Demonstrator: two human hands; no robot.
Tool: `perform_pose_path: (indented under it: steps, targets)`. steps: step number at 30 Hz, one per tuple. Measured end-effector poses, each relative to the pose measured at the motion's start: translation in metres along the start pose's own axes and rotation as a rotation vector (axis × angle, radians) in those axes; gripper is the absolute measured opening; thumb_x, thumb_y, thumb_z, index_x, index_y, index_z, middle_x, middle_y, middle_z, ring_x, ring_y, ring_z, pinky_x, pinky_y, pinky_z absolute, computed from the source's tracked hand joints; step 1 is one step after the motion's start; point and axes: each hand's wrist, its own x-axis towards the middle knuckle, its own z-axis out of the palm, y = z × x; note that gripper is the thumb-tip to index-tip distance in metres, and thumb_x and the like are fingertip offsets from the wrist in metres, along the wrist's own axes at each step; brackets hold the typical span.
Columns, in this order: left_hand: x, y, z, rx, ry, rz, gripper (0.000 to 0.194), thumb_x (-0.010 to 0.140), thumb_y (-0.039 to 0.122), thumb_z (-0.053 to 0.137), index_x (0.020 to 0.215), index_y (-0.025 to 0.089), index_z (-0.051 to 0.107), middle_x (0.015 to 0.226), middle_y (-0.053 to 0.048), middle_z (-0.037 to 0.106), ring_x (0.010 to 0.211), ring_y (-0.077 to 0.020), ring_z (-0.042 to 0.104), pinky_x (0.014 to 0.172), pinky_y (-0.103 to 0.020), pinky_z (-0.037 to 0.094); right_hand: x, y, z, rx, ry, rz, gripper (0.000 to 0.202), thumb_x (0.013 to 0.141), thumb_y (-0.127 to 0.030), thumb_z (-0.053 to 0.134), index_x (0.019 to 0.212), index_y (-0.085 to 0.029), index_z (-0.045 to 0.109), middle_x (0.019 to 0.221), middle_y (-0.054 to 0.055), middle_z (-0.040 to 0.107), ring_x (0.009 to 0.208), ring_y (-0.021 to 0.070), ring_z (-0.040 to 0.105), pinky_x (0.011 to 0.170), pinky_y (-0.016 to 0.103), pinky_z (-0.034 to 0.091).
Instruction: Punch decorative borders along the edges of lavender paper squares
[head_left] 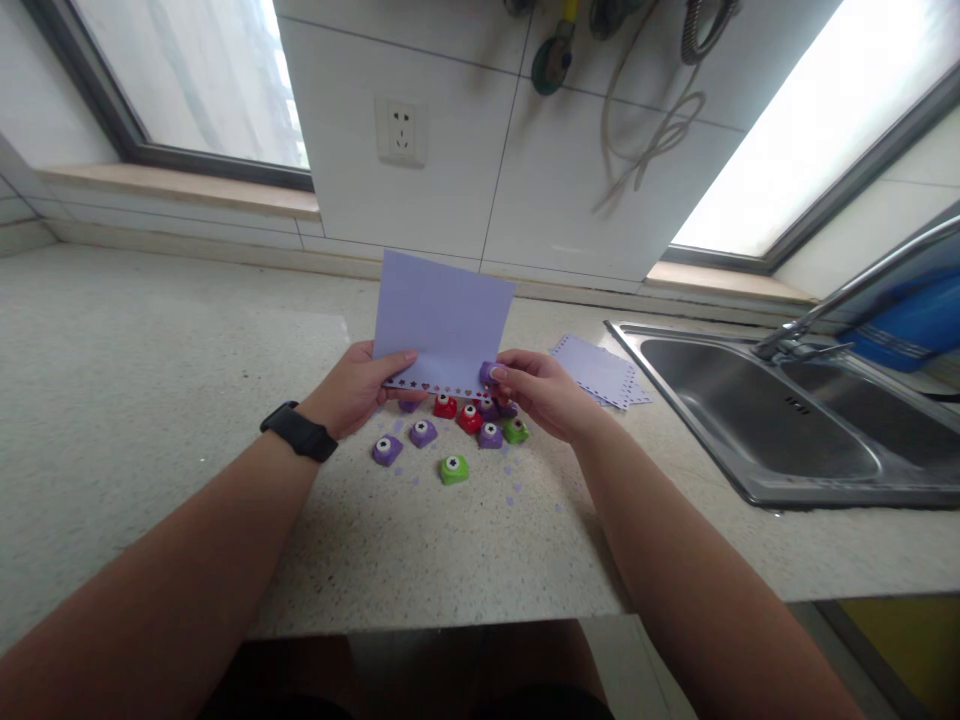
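My left hand [367,385] grips a lilac sheet of paper [444,315] by its lower left corner, thumb on the front. A row of small punched shapes runs along the sheet's bottom edge. At the lower right corner, my right hand [536,388] pinches a purple craft punch [488,373] against the paper's edge. Below the sheet lie several more punches in purple, red and green, among them a green punch [454,469], a purple punch [387,450] and a red punch [470,418]. The raised sheet and my fingers partly cover some of them.
Tiny lilac paper scraps [514,490] are scattered on the speckled countertop [360,560]. More lilac sheets with punched edges [596,368] lie to the right, beside a steel sink [750,400] with a faucet [795,335]. A tiled wall with a socket [401,130] stands behind.
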Motion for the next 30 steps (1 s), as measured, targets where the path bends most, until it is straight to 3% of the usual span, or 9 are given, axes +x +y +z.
perform_pose_path:
  steps: [30]
  targets:
    - [-0.0018, 0.0022, 0.0029, -0.036, 0.000, 0.007, 0.025, 0.080, 0.015, 0.081, 0.104, 0.011, 0.078, 0.114, -0.013, 0.078, 0.076, -0.0191, 0.076, 0.060, -0.032, 0.069, 0.0000, -0.0001, 0.0012, 0.057, -0.004, 0.014, 0.029, 0.078, -0.042, 0.086, 0.090, -0.019, 0.073, 0.079, 0.001, 0.063, 0.069, 0.0140, 0.052, 0.064, 0.030, 0.043]
